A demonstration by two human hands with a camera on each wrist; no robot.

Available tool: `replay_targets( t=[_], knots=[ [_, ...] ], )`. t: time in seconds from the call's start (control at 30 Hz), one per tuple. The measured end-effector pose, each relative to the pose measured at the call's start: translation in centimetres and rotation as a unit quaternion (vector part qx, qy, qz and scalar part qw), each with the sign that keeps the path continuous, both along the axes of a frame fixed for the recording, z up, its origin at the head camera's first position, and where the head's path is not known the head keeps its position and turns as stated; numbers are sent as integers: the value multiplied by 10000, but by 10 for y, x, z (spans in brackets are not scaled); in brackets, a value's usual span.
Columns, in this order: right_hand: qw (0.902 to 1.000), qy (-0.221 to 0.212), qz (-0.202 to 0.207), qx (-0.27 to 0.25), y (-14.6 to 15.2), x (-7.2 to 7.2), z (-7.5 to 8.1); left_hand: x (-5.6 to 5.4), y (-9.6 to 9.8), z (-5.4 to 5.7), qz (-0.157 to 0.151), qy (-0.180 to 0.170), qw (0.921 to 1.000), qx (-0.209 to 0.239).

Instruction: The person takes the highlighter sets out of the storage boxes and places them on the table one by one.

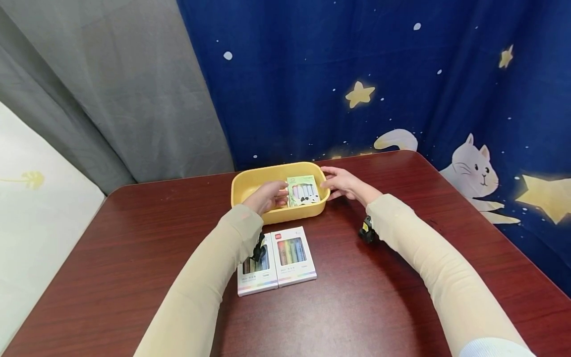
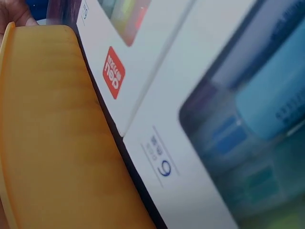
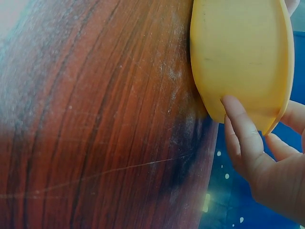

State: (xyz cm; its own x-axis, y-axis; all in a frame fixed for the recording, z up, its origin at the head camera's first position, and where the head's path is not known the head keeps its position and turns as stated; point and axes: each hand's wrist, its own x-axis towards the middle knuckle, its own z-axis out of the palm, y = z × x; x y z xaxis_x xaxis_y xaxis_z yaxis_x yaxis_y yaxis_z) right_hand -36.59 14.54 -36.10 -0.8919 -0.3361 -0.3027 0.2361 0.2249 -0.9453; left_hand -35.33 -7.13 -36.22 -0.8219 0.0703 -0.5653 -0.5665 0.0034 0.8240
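Currently | yellow basket [image 1: 250, 186]: panda box [image 1: 303, 190] inside | right grip [image 1: 345, 183]: pinching basket's end | left grip [image 1: 266, 197]: cannot tell

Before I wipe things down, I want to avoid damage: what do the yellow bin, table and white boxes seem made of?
Yellow bin: probably low-sheen plastic, smooth with moulded rim. Table: glossy wood or laminate; grain and glare show. White boxes: likely printed card, given crisp edges and windows.
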Motion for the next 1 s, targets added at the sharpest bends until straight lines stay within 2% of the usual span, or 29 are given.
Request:
replay_targets(
  t=[0.37, 0.63, 1.0],
  knots=[
    [10000, 4, 23, 33, 0, -1, 0, 1, 3, -1, -156, -42, 9998, -152],
    [10000, 10, -11, 23, -1, -1, -1, 3, 8, 0, -269, 222, 9993, -115],
    [10000, 43, -16, 46, -1, -2, -1, 8, 14, 3, -498, 552, 9966, -358]
  ],
)
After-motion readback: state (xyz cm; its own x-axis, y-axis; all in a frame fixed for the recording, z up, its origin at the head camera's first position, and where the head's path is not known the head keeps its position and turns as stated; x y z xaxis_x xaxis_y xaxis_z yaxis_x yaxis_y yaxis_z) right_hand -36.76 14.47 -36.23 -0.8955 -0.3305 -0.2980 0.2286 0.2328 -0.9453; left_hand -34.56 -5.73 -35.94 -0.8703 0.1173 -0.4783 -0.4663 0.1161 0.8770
